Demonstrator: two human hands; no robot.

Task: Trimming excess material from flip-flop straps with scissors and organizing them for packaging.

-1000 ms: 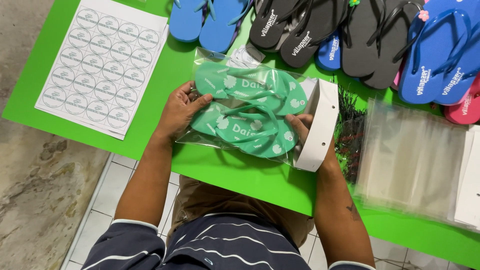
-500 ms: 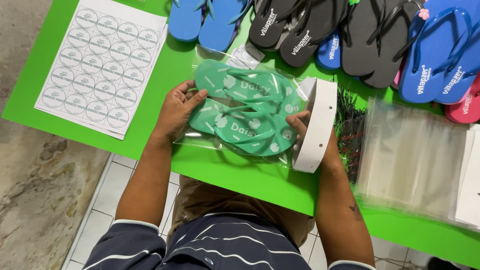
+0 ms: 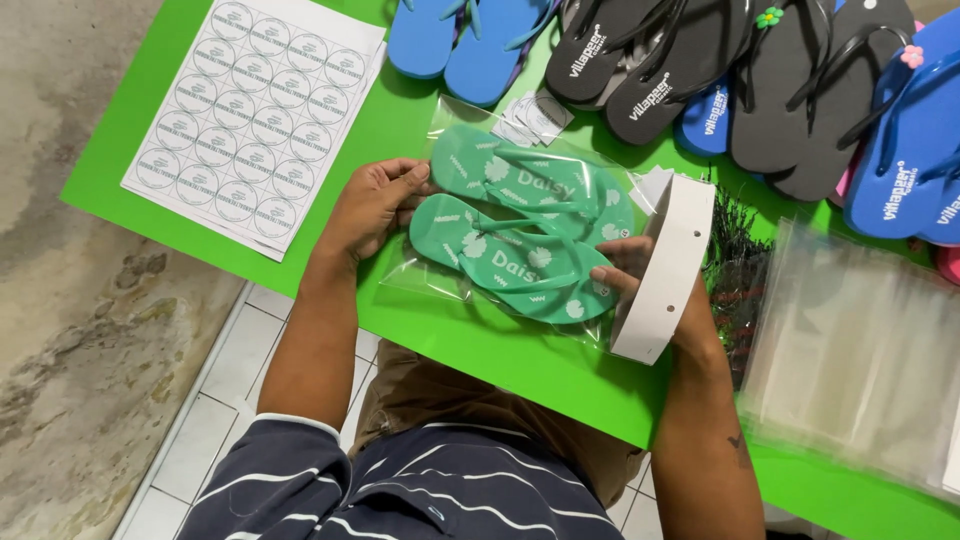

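Note:
A pair of teal flip-flops [image 3: 520,225] with white flower prints lies inside a clear plastic bag [image 3: 450,280] on the green table [image 3: 480,350]. My left hand [image 3: 375,205] grips the heel end of the bagged pair. At the toe end my right hand [image 3: 640,275] holds the bag together with a folded white cardboard header [image 3: 665,265], which wraps over the bag's open end.
A white sheet of round stickers [image 3: 255,120] lies at the left. Blue [image 3: 470,35], black [image 3: 660,70] and more blue flip-flops [image 3: 900,150] line the far edge. A stack of clear bags [image 3: 860,350] sits at the right, dark plastic fasteners [image 3: 735,260] beside it.
The bagged pair and both hands have shifted slightly; the white header now sits closer over the bag's end.

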